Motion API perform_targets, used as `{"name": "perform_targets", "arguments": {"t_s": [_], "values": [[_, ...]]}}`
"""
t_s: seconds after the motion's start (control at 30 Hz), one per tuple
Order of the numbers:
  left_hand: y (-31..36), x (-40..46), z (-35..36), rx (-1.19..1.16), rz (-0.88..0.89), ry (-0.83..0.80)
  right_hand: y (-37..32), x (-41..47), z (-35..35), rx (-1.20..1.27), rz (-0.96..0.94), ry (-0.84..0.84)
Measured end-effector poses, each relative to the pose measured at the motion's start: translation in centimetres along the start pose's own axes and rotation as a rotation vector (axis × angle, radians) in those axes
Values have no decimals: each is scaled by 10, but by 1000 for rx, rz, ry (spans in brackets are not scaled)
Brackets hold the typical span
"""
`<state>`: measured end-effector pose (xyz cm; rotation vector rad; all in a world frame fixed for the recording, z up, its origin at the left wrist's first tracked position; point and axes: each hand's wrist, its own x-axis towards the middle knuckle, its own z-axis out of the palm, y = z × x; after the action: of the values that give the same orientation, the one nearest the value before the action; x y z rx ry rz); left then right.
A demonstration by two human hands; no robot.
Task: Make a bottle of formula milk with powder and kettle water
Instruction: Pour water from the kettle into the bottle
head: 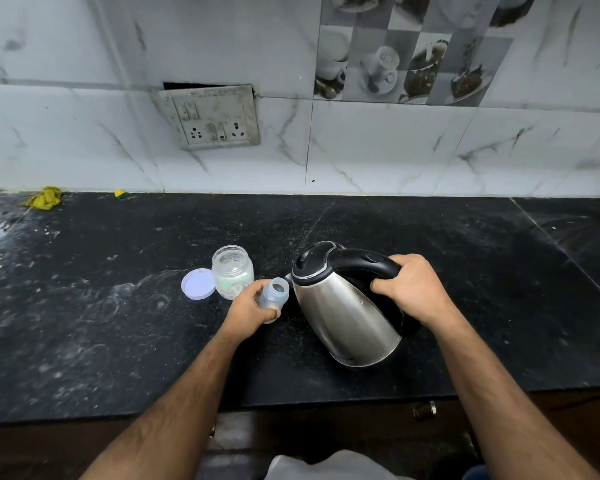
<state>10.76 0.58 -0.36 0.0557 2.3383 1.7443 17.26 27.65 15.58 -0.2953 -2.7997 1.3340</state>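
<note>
Both forearms are seen reaching over the near edge of the black worktop (84,341), where wide bare room lies left and right. An open powder jar (232,271) and its lid (199,283) stand just behind the left hand (248,311), whose grip is closed around the uncapped bottle (274,299). By the right hand (411,287), wrapped on the handle, the kettle (343,313) is tilted, its spout beside the bottle's mouth.
</note>
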Motion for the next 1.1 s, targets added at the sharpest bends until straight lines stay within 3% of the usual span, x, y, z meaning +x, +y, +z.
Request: {"name": "perform_targets", "arguments": {"t_s": [1.1], "values": [[1, 9, -7, -49, -52, -73, -47, 19, -5, -243, -99, -139]]}}
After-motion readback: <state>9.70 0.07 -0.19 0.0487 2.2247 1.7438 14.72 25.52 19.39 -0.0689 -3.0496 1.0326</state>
